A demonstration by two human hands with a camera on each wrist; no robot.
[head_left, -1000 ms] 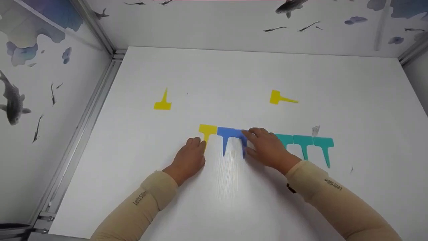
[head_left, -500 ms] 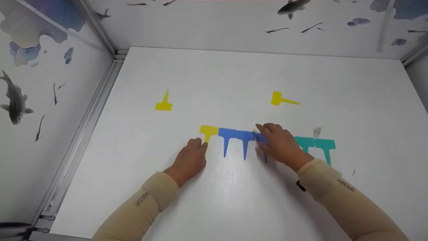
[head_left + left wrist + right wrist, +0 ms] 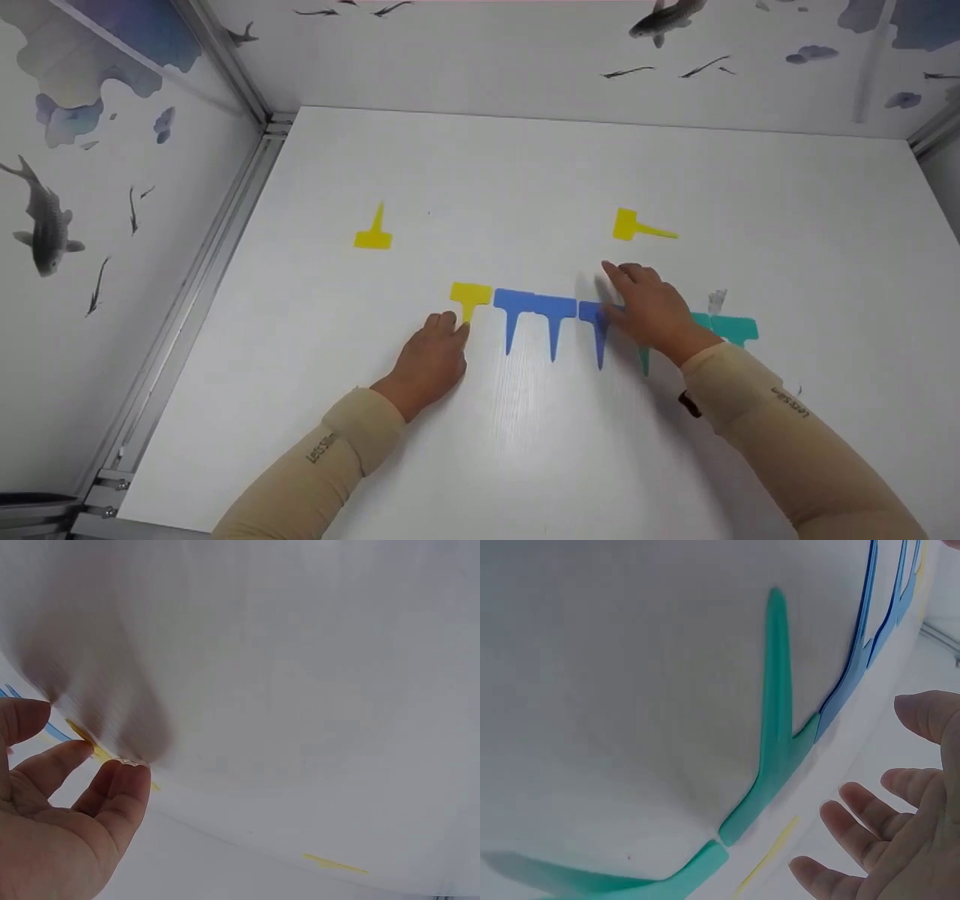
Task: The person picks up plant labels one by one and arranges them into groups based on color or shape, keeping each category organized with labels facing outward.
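T-shaped plant labels lie in a row across the white table, heads level and stems toward me. At its left end is a yellow label (image 3: 471, 292), its lower stem covered by my left hand (image 3: 429, 360). In the left wrist view the bent fingertips (image 3: 133, 765) touch down around that yellow label, with thumb and fingers apart. Three blue labels (image 3: 555, 306) follow, then green labels (image 3: 735, 328). My right hand (image 3: 656, 315) hovers over the blue-green join, holding nothing. Its loosely bent fingers (image 3: 851, 829) stand off the green label (image 3: 776, 742) in the right wrist view.
Farther back lie two more yellow labels, one at left with its stem pointing away (image 3: 373, 239) and one at right lying sideways (image 3: 625, 224). A greyish smudge (image 3: 717, 301) marks the table above the green labels. Fish-patterned panels (image 3: 465, 67) enclose the table.
My right hand has moved rightward along the row from the second blue label and lifted away, uncovering the second and third blue labels. The left hand stays at the yellow label's stem.
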